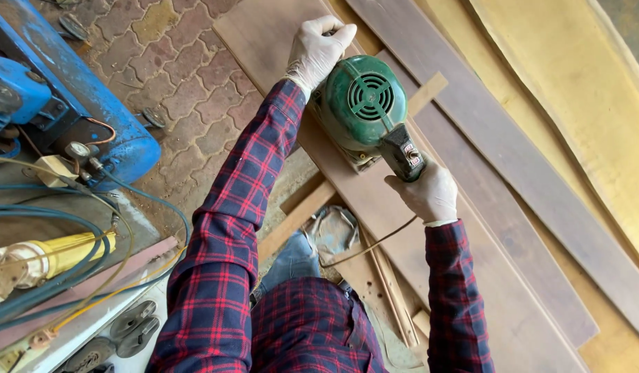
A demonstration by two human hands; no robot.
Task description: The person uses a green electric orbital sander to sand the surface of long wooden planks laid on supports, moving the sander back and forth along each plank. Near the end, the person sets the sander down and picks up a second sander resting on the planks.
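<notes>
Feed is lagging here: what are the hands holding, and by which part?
Both hold the green power tool: the right hand on its rear handle, the left hand on its front end, over the board.

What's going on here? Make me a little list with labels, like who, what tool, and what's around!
Place: paved yard with long wooden boards
Left hand: gloved, gripping the front of the tool
Right hand: gloved, holding the rear handle
Tool: green electric sander, resting on a brown board
Cord: thin cable trailing from the handle
Clothes: red plaid shirt
Nearby: blue air compressor, hoses, yellow tool
</notes>
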